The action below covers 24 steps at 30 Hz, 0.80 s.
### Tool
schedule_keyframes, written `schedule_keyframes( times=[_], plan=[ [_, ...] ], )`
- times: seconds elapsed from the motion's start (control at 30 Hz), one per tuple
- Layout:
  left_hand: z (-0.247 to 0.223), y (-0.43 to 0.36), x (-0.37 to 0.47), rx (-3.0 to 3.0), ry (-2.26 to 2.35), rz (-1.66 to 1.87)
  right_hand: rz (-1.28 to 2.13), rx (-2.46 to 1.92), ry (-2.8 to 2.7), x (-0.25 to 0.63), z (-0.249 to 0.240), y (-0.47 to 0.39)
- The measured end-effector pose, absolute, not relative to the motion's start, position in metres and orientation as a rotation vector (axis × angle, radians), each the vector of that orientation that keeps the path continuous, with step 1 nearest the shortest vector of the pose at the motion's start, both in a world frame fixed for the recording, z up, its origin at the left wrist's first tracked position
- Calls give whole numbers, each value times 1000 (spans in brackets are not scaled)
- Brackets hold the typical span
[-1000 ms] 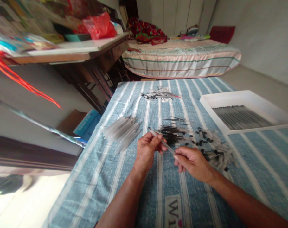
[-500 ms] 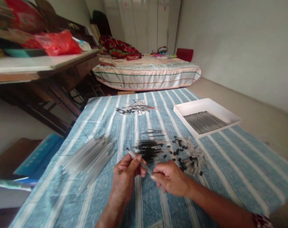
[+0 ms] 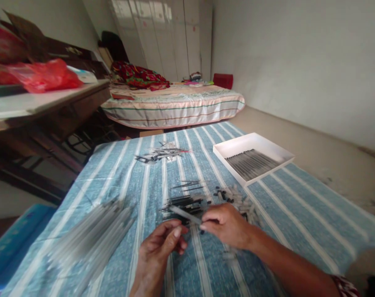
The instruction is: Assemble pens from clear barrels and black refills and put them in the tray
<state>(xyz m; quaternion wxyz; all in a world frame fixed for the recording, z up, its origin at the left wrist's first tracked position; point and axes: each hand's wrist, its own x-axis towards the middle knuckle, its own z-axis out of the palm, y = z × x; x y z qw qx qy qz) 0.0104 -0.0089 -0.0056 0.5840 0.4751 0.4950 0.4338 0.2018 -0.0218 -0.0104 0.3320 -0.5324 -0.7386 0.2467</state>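
A translucent pen [image 3: 185, 215] slants up and to the left, its near end pinched between the thumb and fingers of my right hand [image 3: 226, 225]. Below the pen's far part is my left hand [image 3: 162, 243], apart from it, thumb raised and fingers loosely curled with nothing seen in them. Behind the pen lies a pile of dark refills [image 3: 187, 202], partly covered by it. Clear and black pen caps [image 3: 238, 200] are heaped beyond my right hand, which hides some. To the left lies a bundle of translucent pen barrels [image 3: 96, 235].
A white box [image 3: 246, 181] holding a row of pens stands at the back right of the striped cloth [image 3: 150, 194]. Scattered thin parts [image 3: 162, 154] lie at the far side. Beyond are a bed [image 3: 175, 109] and, at left, a desk with a red bag [image 3: 48, 76].
My left hand has let go of the pen and dropped slightly below it. My right hand still holds the pen. The whole view has shifted, with objects appearing farther left.
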Motion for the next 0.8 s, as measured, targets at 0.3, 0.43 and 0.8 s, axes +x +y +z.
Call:
schedule_keyframes(
  times=[0.3,0.43,0.8],
  plan=[
    [-19,4,-4,1464,1506,977,-20,-2420,-1639,409,12,33],
    [-17,2,-2,1522,1565,988,-41,-2611,-1580,463,3,41],
    [-34,10,-15,1649,1537,821,60,-2654,-1676,500,-22,48]
  ],
)
